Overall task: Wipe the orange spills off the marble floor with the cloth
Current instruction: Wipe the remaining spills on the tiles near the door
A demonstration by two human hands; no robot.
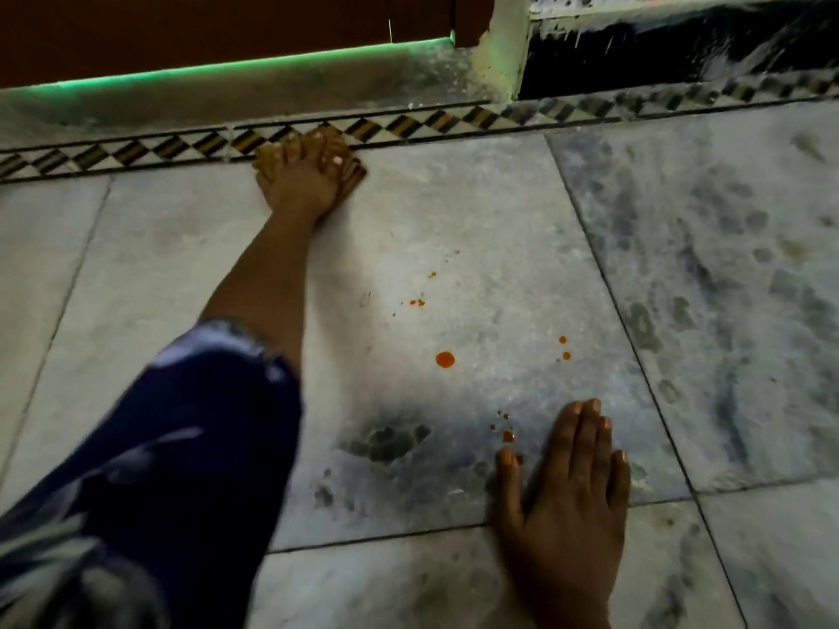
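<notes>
A right hand (570, 497) lies palm-down on the grey-white veined marble floor (476, 229), its fingers (585, 429) straight and close together, the thumb spread out to the left; it holds nothing. The hand spans a dark joint line between two slabs. The left hand is out of view, and no cloth shows anywhere.

The orange spills (445, 359) dot the large slab ahead of the hand. The biggest round drop sits near the slab's middle, two smaller drops lie to its right, a scatter of tiny specks lies farther off toward the wall, and a few reddish drops sit just beside the thumb tip and the index finger.

A bare foot (308, 174) and lower leg stretch out on the left, the toes reaching a black, yellow and white patterned tile border (454, 120). The leg wears dark blue trousers with pale markings (181, 447). Beyond the border a green glowing strip (227, 70) runs under a reddish-brown panel (204, 29).
</notes>
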